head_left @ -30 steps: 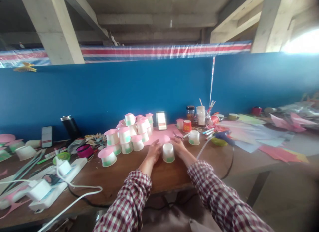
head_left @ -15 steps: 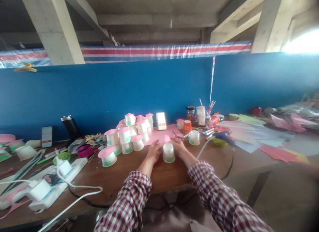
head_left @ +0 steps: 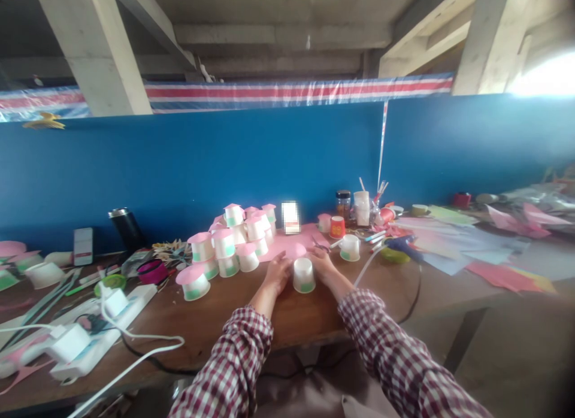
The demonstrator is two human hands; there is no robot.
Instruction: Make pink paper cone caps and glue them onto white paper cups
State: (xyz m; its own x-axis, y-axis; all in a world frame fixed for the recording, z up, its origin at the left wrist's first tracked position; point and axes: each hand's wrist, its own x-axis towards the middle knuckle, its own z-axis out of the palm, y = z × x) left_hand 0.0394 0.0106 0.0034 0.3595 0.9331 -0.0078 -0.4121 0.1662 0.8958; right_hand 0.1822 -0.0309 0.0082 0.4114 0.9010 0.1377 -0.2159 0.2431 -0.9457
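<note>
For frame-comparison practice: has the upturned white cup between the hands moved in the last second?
No. The white cup keeps its spot relative to the red cup behind it.

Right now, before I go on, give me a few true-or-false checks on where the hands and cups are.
1. A white cup with a green band stands on the table between the left hand and the right hand. True.
2. The pile of pink-topped cups lies to the right of the right hand. False: it lies to the left of the left hand.
3. The black tumbler stands upright near the blue wall. True.
4. The red cup is held in the left hand. False: it stands on the table behind the right hand, and neither hand touches it.
</note>
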